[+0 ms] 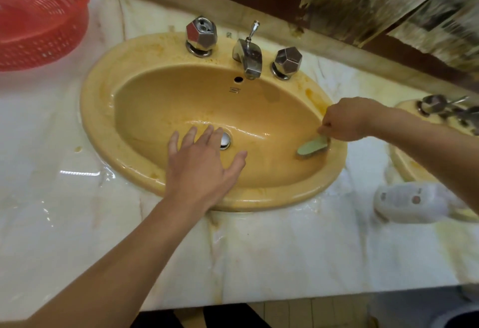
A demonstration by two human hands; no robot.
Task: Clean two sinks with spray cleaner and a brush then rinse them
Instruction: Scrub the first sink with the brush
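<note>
A yellow oval sink (103, 125) is set into a marble counter (285, 250), with water pooled around its metal drain (225, 140). My left hand (202, 164) hovers open over the basin's near side, fingers spread, just left of the drain. My right hand (344, 118) is shut on a pale green brush (312, 146), whose head presses against the basin's right inner wall. A chrome spout (248, 55) stands at the back between two faceted knobs (201, 33) (287, 61). A second yellow sink (407, 167) shows at the right edge, partly hidden by my right forearm.
A red plastic basket (39, 17) stands on the counter at the far left. A white blurred object (409, 206) lies on the counter between the two sinks. The counter around the basin is wet. A stained mirror runs along the back wall.
</note>
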